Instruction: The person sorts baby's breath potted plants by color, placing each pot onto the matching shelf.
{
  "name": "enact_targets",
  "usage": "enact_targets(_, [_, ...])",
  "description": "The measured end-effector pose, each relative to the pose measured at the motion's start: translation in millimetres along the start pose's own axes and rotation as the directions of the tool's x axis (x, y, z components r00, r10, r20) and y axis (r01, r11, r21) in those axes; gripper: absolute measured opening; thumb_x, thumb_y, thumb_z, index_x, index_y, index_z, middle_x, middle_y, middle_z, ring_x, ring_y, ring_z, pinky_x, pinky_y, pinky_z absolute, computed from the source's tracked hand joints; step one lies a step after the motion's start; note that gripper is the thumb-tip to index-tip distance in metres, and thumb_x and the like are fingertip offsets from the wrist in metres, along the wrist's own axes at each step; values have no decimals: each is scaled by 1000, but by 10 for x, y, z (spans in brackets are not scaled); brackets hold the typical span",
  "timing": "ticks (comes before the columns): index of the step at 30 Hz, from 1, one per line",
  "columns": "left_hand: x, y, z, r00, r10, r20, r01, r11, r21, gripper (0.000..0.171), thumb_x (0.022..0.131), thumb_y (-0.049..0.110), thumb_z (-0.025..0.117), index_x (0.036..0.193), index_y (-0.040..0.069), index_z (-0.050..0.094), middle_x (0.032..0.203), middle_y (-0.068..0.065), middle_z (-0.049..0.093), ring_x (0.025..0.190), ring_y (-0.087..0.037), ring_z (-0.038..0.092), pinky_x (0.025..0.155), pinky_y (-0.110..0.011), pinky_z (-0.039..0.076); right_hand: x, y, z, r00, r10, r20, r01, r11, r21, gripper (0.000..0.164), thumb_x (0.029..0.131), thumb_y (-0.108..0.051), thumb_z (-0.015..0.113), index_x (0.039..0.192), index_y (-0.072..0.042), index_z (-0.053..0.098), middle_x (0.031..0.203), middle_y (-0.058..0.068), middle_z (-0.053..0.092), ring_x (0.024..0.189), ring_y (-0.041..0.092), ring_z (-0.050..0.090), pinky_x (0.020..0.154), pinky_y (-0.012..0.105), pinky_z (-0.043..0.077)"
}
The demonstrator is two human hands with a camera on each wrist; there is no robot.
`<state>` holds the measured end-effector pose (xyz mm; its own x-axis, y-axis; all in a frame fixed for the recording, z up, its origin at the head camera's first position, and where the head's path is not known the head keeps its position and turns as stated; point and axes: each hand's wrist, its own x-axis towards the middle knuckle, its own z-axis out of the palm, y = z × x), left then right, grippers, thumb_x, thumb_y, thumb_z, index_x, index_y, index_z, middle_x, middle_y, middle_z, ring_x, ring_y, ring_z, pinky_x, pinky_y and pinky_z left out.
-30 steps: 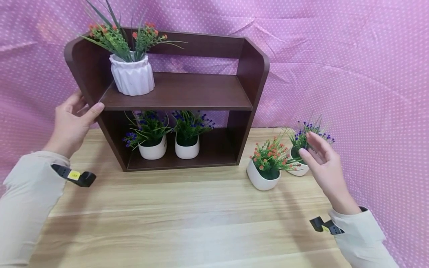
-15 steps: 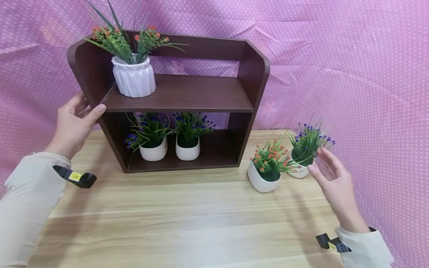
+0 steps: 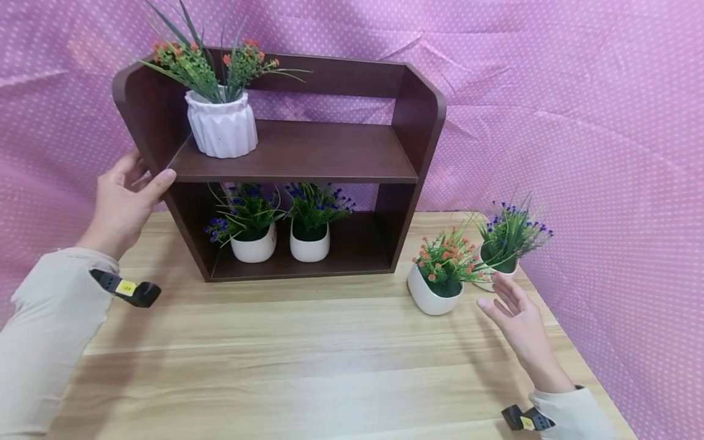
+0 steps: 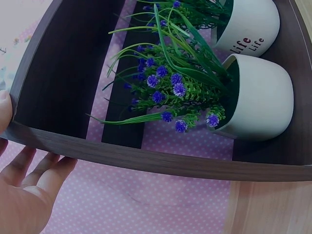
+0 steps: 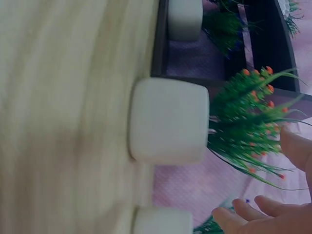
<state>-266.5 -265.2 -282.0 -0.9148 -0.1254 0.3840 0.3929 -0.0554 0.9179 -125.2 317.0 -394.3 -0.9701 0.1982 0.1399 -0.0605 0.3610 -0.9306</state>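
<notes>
My left hand [image 3: 120,198] grips the left side of a dark brown two-tier shelf [image 3: 308,153], thumb on the front edge. In the left wrist view its fingers [image 4: 51,170] lie along the outer face of the side board. My right hand [image 3: 519,324] holds nothing and has its fingers apart, just right of an orange-flowered potted plant [image 3: 434,293] in a white pot. Behind that hand stands a purple-flowered potted plant [image 3: 506,244], its pot partly hidden. In the right wrist view the thumb [image 5: 295,151] is close to the orange flowers.
On the upper tier stands a ridged white pot [image 3: 222,128] with grass and orange flowers. Two purple-flowered plants in white pots [image 3: 253,247] sit on the lower tier, toward the left. The wooden table [image 3: 308,366] meets a pink dotted cloth [image 3: 621,183] behind and at the right.
My right hand has come forward from beside the purple-flowered plant at the right, then left toward the orange-flowered one. My left hand keeps its grip on the shelf. The plants stay in place.
</notes>
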Motion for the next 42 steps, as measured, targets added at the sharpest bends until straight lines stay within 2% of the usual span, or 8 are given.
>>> enact_targets(7, [10, 14, 9, 1000, -3, -4, 3, 1000, 4, 62, 86, 6, 70, 142, 20, 48, 146, -5, 46, 115, -7, 56, 62, -14, 55, 72, 71, 151, 996, 55, 76, -54, 998, -8, 68, 92, -12, 64, 145, 8, 26, 148, 28, 31, 138, 39, 30, 112, 43, 30])
enact_targets(10, [17, 11, 17, 1000, 0, -4, 0, 1000, 3, 61, 86, 6, 70, 141, 20, 49, 144, -5, 48, 111, -7, 57, 60, -15, 55, 114, 100, 224, 992, 70, 108, -70, 998, -4, 70, 91, -12, 66, 144, 10, 25, 148, 30, 29, 139, 40, 27, 113, 48, 28])
enact_targets(16, [21, 0, 32, 1000, 7, 1, -7, 1000, -7, 60, 86, 5, 70, 141, 18, 49, 140, -4, 51, 106, -5, 58, 57, -16, 55, 168, 153, 351, 988, 92, 125, -91, 996, -13, 76, 89, -13, 69, 145, 10, 23, 151, 28, 25, 140, 41, 24, 113, 46, 30])
enact_targets(24, [20, 5, 28, 1000, 8, 0, -8, 1000, 4, 60, 86, 5, 70, 141, 18, 49, 142, -6, 49, 107, -5, 58, 58, -16, 55, 249, 202, 486, 990, 105, 99, -111, 992, 59, 81, 86, -4, 69, 149, 6, 18, 154, 26, 20, 140, 42, 22, 112, 46, 31])
enact_targets(32, [10, 4, 17, 1000, 1, -3, -1, 1000, 27, 60, 86, 7, 70, 141, 19, 49, 142, -5, 49, 107, -5, 58, 54, -16, 54, 327, 236, 574, 995, 70, 73, -72, 997, 14, 81, 83, -5, 73, 148, 2, 25, 154, 20, 25, 139, 38, 28, 109, 41, 37])
enact_targets(42, [7, 4, 5, 1000, 8, -3, -8, 1000, 17, 59, 87, 6, 69, 141, 19, 49, 142, -5, 49, 108, -6, 58, 56, -16, 55, 336, 248, 599, 993, 99, 70, -94, 994, -63, 87, 81, -9, 76, 149, 2, 23, 153, 24, 25, 137, 44, 29, 110, 47, 35])
